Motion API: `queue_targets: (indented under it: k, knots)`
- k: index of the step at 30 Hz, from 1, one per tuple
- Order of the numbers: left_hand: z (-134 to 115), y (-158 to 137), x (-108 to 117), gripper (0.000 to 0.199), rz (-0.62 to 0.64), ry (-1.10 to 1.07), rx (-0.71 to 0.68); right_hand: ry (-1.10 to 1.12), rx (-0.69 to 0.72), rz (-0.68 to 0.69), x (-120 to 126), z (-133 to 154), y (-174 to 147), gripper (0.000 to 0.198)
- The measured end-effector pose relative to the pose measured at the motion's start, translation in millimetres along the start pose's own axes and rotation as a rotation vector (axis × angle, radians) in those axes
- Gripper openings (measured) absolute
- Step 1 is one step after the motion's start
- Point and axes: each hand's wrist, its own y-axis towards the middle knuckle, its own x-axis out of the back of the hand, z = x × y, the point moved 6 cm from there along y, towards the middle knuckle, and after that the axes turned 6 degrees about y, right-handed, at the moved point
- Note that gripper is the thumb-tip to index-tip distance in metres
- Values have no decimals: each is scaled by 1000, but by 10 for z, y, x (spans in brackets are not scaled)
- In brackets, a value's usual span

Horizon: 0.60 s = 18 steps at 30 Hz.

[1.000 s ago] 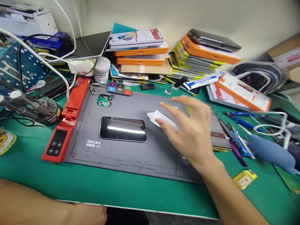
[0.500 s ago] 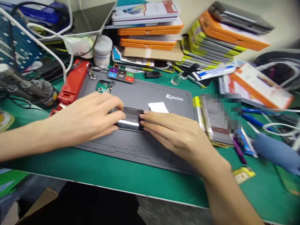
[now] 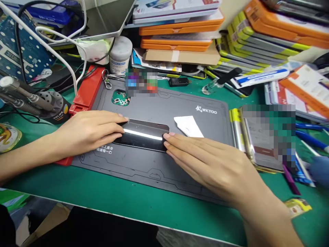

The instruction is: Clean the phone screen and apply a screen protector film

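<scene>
A black smartphone (image 3: 144,141) lies lengthwise on the grey work mat (image 3: 128,168), its glossy screen up and crossed by a bright strip of reflected light. My left hand (image 3: 88,132) grips its left end, fingertips on the top edge and side. At the opposite end, the fingers of my right hand (image 3: 213,164) are pressed together on the corner and edge. The thumbs are mostly hidden. Just behind the phone is a folded white paper (image 3: 189,125). Small metal parts (image 3: 121,100) sit in a cutout of the mat, beyond my left hand.
A red holder (image 3: 88,90) runs along the mat's left side, near a screwdriver stand (image 3: 55,106). Behind stand a paste jar (image 3: 120,55) and stacked orange boxes (image 3: 177,45). A small bottle with a dropper (image 3: 209,87) and a purple tool (image 3: 291,180) are at the right.
My left hand has slid left from over the phone to its left end, uncovering more of the screen. My right hand keeps to the right end. The camera view has shifted.
</scene>
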Motion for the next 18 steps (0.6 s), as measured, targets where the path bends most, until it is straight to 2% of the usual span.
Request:
queue_targets:
  k: [6, 12, 18]
  knots:
    - [3, -36, 51, 33, -41, 80, -7, -59, 15, 32, 18, 54, 35, 33]
    - [-17, 1, 55, 30, -40, 102, -37, -100, 32, 20, 37, 102, 81, 29]
    - [-70, 25, 46, 23, -50, 108, -140, -150, 66, 44, 21, 156, 97, 31]
